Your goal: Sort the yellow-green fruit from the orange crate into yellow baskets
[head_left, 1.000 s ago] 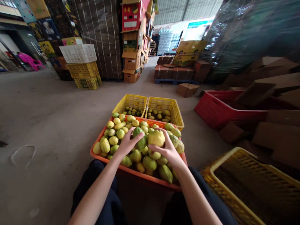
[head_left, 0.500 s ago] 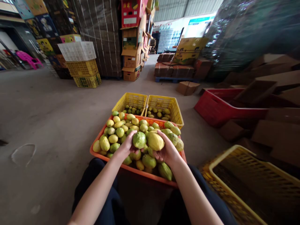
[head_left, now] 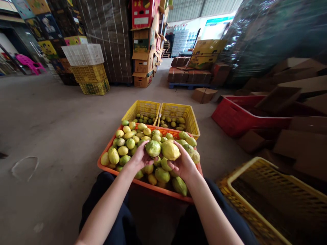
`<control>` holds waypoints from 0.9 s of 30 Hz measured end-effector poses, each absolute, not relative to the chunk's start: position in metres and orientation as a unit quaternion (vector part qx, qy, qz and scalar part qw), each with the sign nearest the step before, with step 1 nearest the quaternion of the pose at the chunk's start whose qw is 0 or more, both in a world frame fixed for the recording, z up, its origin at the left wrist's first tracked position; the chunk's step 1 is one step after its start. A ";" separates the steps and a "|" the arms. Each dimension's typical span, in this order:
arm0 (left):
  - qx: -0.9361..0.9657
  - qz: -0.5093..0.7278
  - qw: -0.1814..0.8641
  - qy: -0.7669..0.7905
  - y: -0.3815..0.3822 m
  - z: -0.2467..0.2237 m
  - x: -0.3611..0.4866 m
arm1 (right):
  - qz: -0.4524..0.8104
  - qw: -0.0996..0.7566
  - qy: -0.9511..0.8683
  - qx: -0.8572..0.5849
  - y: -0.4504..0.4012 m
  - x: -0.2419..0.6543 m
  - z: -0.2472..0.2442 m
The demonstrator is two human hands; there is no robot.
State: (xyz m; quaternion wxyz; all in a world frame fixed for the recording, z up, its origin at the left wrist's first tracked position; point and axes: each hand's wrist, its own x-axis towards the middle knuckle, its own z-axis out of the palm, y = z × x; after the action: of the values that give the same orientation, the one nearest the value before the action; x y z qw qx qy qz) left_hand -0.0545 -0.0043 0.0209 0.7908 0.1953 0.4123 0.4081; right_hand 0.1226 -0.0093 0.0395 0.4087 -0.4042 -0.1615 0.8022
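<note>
My left hand [head_left: 142, 157] is closed round a green lemon [head_left: 153, 148]. Beside it, my right hand [head_left: 182, 161] grips a yellow lemon [head_left: 170, 150]. The two fruits are held side by side, close together, over an orange crate [head_left: 112, 171] heaped with green and yellow lemons. Below my right hand a large green lemon [head_left: 180, 186] lies at the crate's near side. Some of my fingers are hidden behind the fruit.
Two yellow crates, a left one [head_left: 130, 110] and a right one [head_left: 193, 119], stand just beyond with some lemons inside. A large yellow basket [head_left: 245, 166] is at my right, a red crate [head_left: 224, 117] farther off. Stacked cartons [head_left: 143, 64] rise behind.
Both lemons have turned slightly in my hands and shifted a little, the green one upward. My right fingers have loosened somewhat beneath the yellow lemon.
</note>
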 end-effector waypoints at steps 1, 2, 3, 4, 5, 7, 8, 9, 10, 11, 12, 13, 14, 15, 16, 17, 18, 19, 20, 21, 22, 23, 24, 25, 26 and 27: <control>0.188 0.404 0.794 0.413 -0.004 0.022 -0.054 | 0.804 0.413 -0.160 -0.398 -0.009 0.123 0.038; 0.185 0.397 0.796 0.417 -0.004 0.024 -0.054 | 0.804 0.415 -0.157 -0.395 -0.009 0.123 0.038; 0.184 0.390 0.797 0.423 -0.004 0.025 -0.053 | 0.804 0.418 -0.153 -0.396 -0.009 0.122 0.038; 0.184 0.384 0.797 0.429 -0.004 0.026 -0.053 | 0.802 0.419 -0.147 -0.400 -0.009 0.122 0.039; 0.185 0.380 0.796 0.434 -0.004 0.027 -0.053 | 0.800 0.419 -0.138 -0.407 -0.009 0.121 0.041; 0.188 0.379 0.792 0.439 -0.005 0.028 -0.052 | 0.795 0.417 -0.119 -0.424 -0.010 0.120 0.045; 0.191 0.382 0.790 0.439 -0.005 0.028 -0.051 | 0.793 0.418 -0.112 -0.429 -0.010 0.119 0.046; 0.194 0.388 0.787 0.439 -0.005 0.028 -0.051 | 0.792 0.418 -0.107 -0.431 -0.010 0.119 0.048; 0.195 0.394 0.784 0.439 -0.005 0.028 -0.051 | 0.793 0.419 -0.107 -0.429 -0.010 0.119 0.048; 0.196 0.400 0.780 0.439 -0.005 0.028 -0.050 | 0.795 0.419 -0.110 -0.423 -0.010 0.120 0.047; 0.196 0.405 0.777 0.440 -0.005 0.027 -0.050 | 0.799 0.419 -0.116 -0.416 -0.010 0.120 0.046; 0.195 0.408 0.776 0.439 -0.005 0.026 -0.050 | 0.803 0.417 -0.124 -0.408 -0.010 0.121 0.043; 0.194 0.413 0.775 0.438 -0.005 0.026 -0.050 | 0.807 0.415 -0.132 -0.399 -0.009 0.121 0.041; 0.192 0.417 0.775 0.435 -0.004 0.024 -0.050 | 0.812 0.412 -0.139 -0.390 -0.008 0.121 0.038; 0.189 0.419 0.776 0.433 -0.004 0.023 -0.050 | 0.816 0.409 -0.143 -0.383 -0.008 0.121 0.035; 0.185 0.419 0.777 0.432 -0.003 0.022 -0.050 | 0.819 0.406 -0.144 -0.380 -0.007 0.121 0.032; 0.180 0.417 0.780 0.432 -0.002 0.021 -0.050 | 0.820 0.405 -0.142 -0.380 -0.007 0.120 0.030; 0.173 0.413 0.784 0.430 -0.001 0.019 -0.050 | 0.819 0.405 -0.138 -0.382 -0.007 0.120 0.029; 0.166 0.408 0.789 0.429 -0.001 0.018 -0.050 | 0.818 0.406 -0.135 -0.385 -0.006 0.120 0.027; 0.159 0.402 0.795 0.425 0.000 0.017 -0.051 | 0.817 0.406 -0.134 -0.387 -0.006 0.119 0.026; 0.151 0.397 0.803 0.419 0.001 0.016 -0.051 | 0.817 0.406 -0.136 -0.386 -0.006 0.120 0.025; 0.142 0.390 0.812 0.411 0.001 0.015 -0.052 | 0.818 0.406 -0.138 -0.383 -0.006 0.120 0.024; 0.133 0.383 0.821 0.402 0.002 0.014 -0.053 | 0.820 0.404 -0.141 -0.380 -0.005 0.120 0.023; 0.123 0.376 0.831 0.392 0.001 0.014 -0.054 | 0.822 0.402 -0.143 -0.377 -0.005 0.121 0.023; 0.111 0.371 0.839 0.382 0.001 0.014 -0.055 | 0.824 0.400 -0.142 -0.376 -0.005 0.121 0.023; 0.099 0.369 0.846 0.372 0.001 0.014 -0.055 | 0.824 0.399 -0.139 -0.377 -0.006 0.121 0.022</control>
State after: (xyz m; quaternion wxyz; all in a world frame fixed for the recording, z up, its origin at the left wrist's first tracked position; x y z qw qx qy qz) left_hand -0.0553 0.0007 0.0145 0.8461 0.0987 0.3717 0.3691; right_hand 0.1213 -0.0055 0.0225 0.3991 -0.3766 -0.1393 0.8243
